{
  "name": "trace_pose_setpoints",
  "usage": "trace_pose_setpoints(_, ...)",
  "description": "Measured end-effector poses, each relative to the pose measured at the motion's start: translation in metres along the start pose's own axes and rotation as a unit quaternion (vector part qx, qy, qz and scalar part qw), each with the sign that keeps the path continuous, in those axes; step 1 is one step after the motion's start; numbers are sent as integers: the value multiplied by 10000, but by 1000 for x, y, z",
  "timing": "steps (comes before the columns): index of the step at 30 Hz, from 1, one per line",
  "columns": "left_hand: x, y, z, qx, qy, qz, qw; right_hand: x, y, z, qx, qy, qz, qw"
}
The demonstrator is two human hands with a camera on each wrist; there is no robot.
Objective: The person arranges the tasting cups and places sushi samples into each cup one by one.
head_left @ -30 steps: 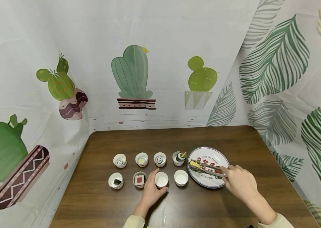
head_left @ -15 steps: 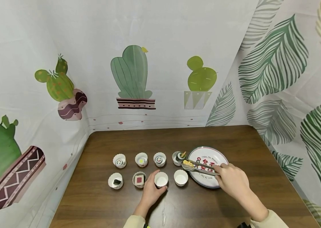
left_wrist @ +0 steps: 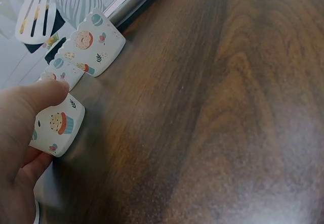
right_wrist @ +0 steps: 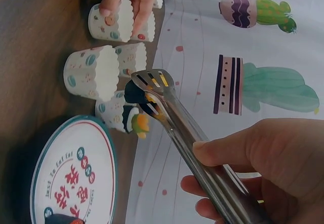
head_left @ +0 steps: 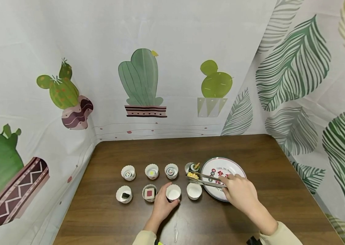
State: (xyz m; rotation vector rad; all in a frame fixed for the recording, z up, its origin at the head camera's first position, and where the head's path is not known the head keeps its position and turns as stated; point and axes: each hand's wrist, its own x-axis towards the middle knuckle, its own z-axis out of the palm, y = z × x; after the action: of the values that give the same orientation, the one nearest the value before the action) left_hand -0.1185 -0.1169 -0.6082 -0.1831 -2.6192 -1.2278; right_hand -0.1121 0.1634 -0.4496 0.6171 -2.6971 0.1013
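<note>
My left hand [head_left: 162, 203] holds a white paper baking cup [head_left: 173, 193] in the front row, thumb and fingers on either side; its printed side shows in the left wrist view. In my right hand [head_left: 242, 192] are metal tongs [head_left: 212, 181] with slotted ends. They clamp a sushi piece [head_left: 192, 175] with yellow, corn-like topping and a dark wrap [right_wrist: 133, 93]. This piece hangs between the front right cup [head_left: 194, 191], whose white inside shows, and the back right cup [head_left: 187, 168], which holds a dark-wrapped roll [head_left: 194, 166].
A round plate [head_left: 239, 170] with red lettering stands right of the cups; a dark and red piece [right_wrist: 65, 219] lies on it. To the left, several cups hold sushi, among them a red-centred square piece [head_left: 149, 193] and a small dark piece [head_left: 126, 195]. A printed curtain [head_left: 178, 129] hangs behind the table.
My right hand has moved left with the tongs, carrying the corn-topped sushi from over the plate to the right-hand cups. The left hand stays at its cup.
</note>
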Motion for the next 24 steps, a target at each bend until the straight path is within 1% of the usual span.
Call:
trace_pose_setpoints(3, 0, 1, -1, 13, -28, -24, 10000, 2, -4, 0, 14, 2, -82, 10000)
trace_pose_setpoints(8, -1, 1, -2, 37, -71, -84, 9999, 4, -9, 1, -3, 153, -253, 9996)
trace_pose_setpoints(17, -1, 2, -2, -16, 10, -66, 10000, 7, -22, 5, 81, 290, -407, 9987)
trace_pose_setpoints(21, -1, 2, -1, -23, -21, -103, 9999, 9, -26, 7, 95, 395, -485, 9980)
trace_pose_setpoints(24, -1, 1, 0, 0, -5, -84, 10000, 10, -29, 7, 107, 392, -486, 9980)
